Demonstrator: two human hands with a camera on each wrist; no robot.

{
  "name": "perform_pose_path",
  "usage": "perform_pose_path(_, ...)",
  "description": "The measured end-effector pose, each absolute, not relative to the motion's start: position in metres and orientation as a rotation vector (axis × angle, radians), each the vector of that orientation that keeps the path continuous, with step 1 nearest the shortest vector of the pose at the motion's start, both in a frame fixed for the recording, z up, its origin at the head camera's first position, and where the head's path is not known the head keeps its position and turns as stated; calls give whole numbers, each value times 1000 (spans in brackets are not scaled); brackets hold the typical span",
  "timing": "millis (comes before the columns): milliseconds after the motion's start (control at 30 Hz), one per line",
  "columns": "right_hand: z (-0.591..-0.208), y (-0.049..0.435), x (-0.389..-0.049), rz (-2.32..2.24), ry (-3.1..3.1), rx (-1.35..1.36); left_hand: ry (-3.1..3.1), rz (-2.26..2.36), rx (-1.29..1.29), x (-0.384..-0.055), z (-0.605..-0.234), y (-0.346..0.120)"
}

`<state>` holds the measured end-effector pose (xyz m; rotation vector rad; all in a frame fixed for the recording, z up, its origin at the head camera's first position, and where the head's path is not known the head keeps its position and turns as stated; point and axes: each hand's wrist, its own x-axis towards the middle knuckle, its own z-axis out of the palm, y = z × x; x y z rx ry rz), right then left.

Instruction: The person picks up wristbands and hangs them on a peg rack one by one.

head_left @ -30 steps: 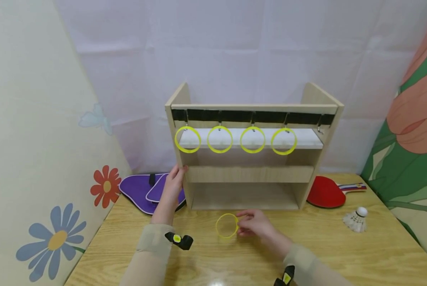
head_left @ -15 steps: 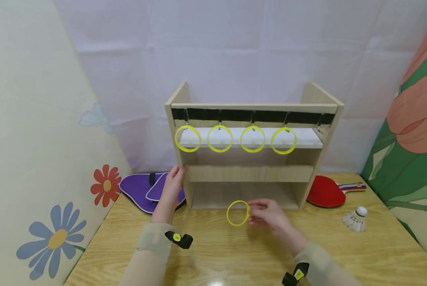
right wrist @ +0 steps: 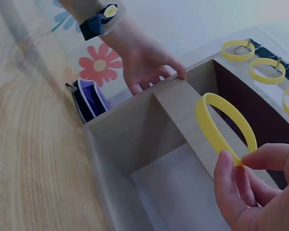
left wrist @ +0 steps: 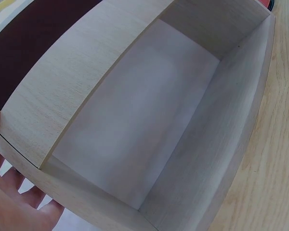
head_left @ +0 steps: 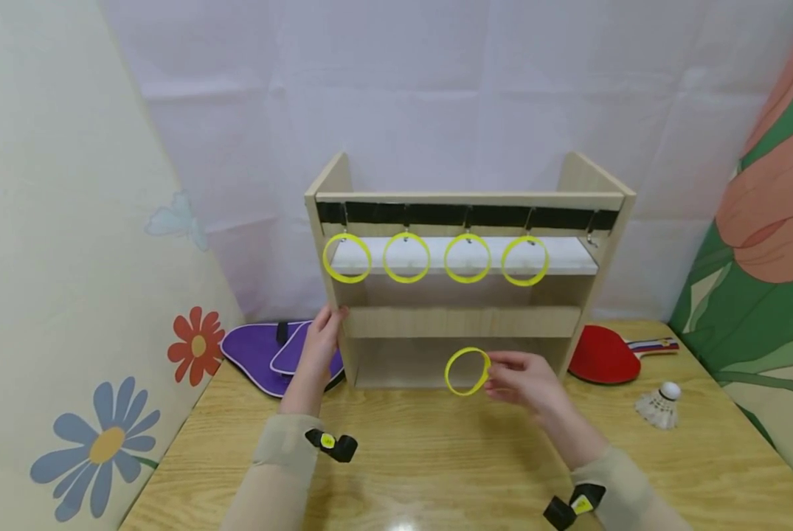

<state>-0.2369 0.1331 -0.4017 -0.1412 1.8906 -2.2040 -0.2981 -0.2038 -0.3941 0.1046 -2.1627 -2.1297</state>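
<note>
My right hand (head_left: 525, 380) pinches a thin yellow wristband-like ring (right wrist: 208, 126) between thumb and fingers, in front of the lower compartment of a small wooden shelf (head_left: 462, 322). With my left hand (head_left: 319, 348) I grip the shelf's left side panel (left wrist: 82, 195), thumb at the front edge and fingers along the outer face. Several matching yellow rings (head_left: 406, 281) hang from hooks on a black strip (head_left: 436, 214) across the top of the shelf. The rightmost hook (head_left: 591, 239) carries no ring.
A purple paddle case (head_left: 253, 350) lies left of the shelf on the wooden table (head_left: 396, 457). To the right are a red table tennis paddle (head_left: 605, 358) and a white shuttlecock (head_left: 660, 407). A pale cloth (head_left: 449, 88) hangs behind.
My right hand has carried the yellow ring up and to the right, from near the tabletop to in front of the lower compartment. My left hand stays on the shelf.
</note>
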Motion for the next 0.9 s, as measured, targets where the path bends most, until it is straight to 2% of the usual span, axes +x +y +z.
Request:
perform_pose_path(567,-369,172,-229,-2317,1876,-96,-2193,-2096,97,-294,-394,-203)
perform_pose_path(900,-341,195,-226,-2524,1723,-180,-2198,-2115,97,-294,-392,-203)
